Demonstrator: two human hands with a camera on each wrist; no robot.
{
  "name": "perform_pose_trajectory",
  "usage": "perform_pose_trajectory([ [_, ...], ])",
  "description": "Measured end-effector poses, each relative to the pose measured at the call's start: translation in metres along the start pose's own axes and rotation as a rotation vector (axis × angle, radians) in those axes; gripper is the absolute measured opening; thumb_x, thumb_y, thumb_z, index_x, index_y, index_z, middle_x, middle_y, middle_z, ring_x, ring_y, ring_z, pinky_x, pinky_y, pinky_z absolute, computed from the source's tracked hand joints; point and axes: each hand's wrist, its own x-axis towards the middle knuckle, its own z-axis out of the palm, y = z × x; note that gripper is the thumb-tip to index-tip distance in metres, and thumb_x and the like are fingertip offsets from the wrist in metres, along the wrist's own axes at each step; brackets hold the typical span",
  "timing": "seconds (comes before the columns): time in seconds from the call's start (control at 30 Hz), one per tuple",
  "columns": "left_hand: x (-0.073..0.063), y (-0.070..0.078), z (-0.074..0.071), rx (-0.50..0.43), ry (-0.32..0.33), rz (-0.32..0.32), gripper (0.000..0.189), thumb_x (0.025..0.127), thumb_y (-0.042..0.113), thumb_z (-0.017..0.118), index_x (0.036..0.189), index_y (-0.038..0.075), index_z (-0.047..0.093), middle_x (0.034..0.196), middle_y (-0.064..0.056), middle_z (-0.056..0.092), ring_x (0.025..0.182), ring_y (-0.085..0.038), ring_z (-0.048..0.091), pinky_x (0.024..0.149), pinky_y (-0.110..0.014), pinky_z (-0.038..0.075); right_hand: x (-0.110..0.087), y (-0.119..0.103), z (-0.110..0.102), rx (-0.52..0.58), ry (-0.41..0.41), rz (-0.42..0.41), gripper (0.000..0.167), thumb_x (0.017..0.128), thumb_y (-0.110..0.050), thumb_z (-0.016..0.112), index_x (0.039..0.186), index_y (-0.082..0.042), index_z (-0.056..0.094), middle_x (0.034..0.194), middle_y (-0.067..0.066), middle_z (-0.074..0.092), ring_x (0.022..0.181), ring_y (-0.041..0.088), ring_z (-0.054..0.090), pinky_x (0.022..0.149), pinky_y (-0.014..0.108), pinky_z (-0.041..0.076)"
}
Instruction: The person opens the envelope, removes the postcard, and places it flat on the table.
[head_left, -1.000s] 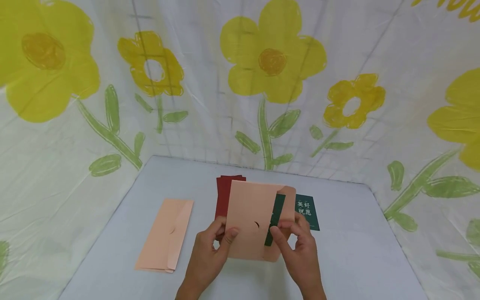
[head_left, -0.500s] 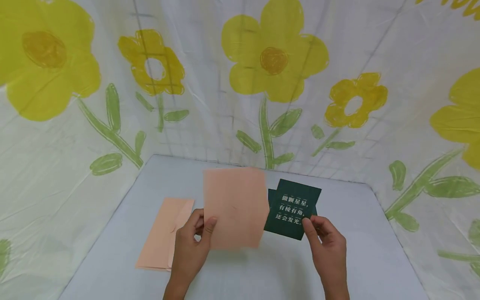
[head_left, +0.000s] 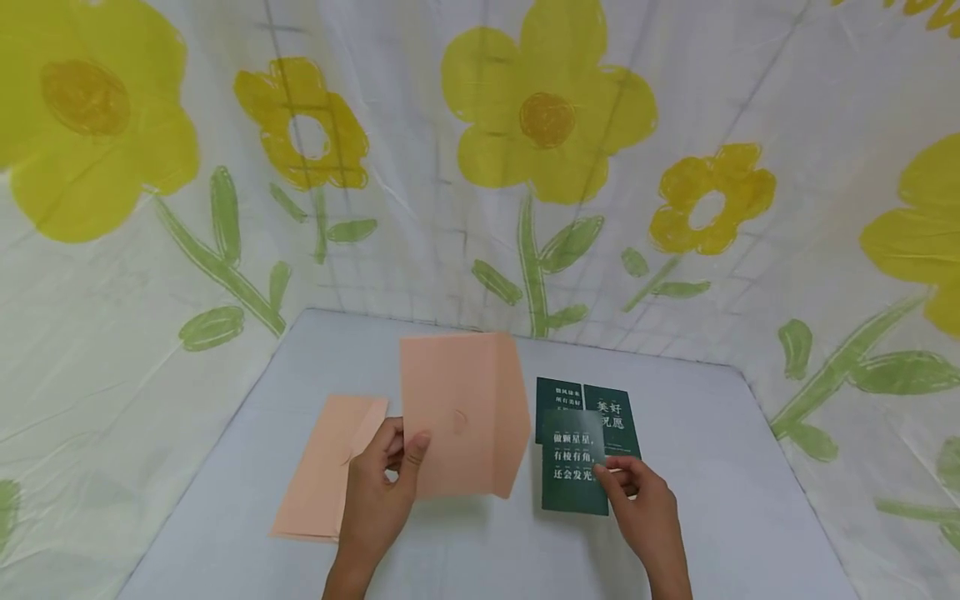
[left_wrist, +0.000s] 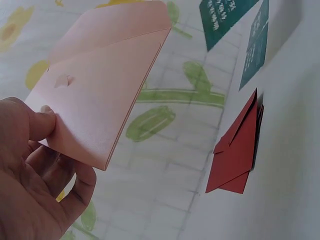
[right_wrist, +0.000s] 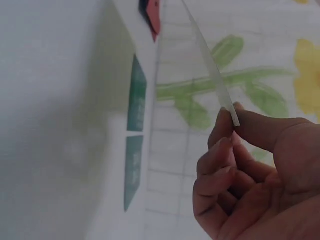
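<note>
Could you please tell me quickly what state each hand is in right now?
Left hand: closed, holding a pale pink rectangular paper envelope.
Right hand: closed, pinching a dark green rectangular card by its edge.
</note>
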Motion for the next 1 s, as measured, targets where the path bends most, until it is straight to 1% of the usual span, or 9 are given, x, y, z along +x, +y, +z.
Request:
perform_pose_trajectory([
  [0.13,0.001,-0.001,0.001,0.002,0.001,-0.008,0.006,0.105,0.021,0.069,0.110,0.020,0.066,0.091,0.017,0.077,0.073,-0.009,0.071,0.058,-0.027,0.052,-0.001,0.009,0.009,0.011,-0.076,0.043,0.031,0.101,-0.033,0.075,0.118,-0.006,0.072,0.085,-0.001,0.072,0.080,0.015,0.063,0.065,0.030,0.050],
  [0.27,0.001,-0.001,0.001,0.005,0.001,-0.007,0.006,0.105,0.021,0.069,0.110,0.019,0.066,0.090,0.017,0.077,0.072,-0.010,0.069,0.059,-0.027,0.053,-0.001,0.015,0.017,-0.002,-0.114,0.058,0.031,0.100,-0.032,0.076,0.113,-0.005,0.072,0.081,-0.001,0.069,0.077,0.015,0.061,0.065,0.031,0.048],
  [0.37,0.001,-0.002,0.002,0.010,-0.005,-0.005,0.006,0.106,0.021,0.069,0.110,0.018,0.065,0.087,0.017,0.075,0.071,-0.010,0.068,0.058,-0.028,0.052,-0.001,0.019,0.021,-0.021,-0.136,0.072,0.030,0.100,-0.030,0.076,0.111,-0.004,0.071,0.081,-0.001,0.068,0.076,0.017,0.060,0.065,0.033,0.047],
  [0.5,0.001,-0.002,0.002,0.015,-0.007,-0.015,0.007,0.106,0.023,0.068,0.110,0.019,0.065,0.084,0.017,0.074,0.069,-0.010,0.067,0.056,-0.030,0.051,-0.002,0.024,0.026,-0.050,-0.150,0.099,0.028,0.099,-0.028,0.076,0.110,-0.003,0.070,0.080,0.001,0.067,0.074,0.018,0.057,0.063,0.033,0.045],
  [0.73,0.001,-0.004,0.002,0.009,-0.013,-0.023,0.007,0.106,0.025,0.068,0.110,0.020,0.066,0.086,0.017,0.075,0.069,-0.010,0.068,0.056,-0.030,0.051,-0.004,0.025,0.029,-0.131,-0.158,0.148,0.029,0.098,-0.027,0.078,0.109,-0.002,0.068,0.077,0.005,0.061,0.069,0.020,0.054,0.059,0.033,0.043],
  [1.0,0.001,-0.003,0.002,0.006,-0.023,-0.036,0.008,0.106,0.027,0.068,0.110,0.020,0.066,0.087,0.017,0.075,0.070,-0.010,0.068,0.056,-0.030,0.052,-0.002,0.029,0.035,-0.182,-0.170,0.171,0.028,0.097,-0.026,0.078,0.108,-0.002,0.066,0.076,0.005,0.061,0.068,0.021,0.055,0.058,0.032,0.044],
])
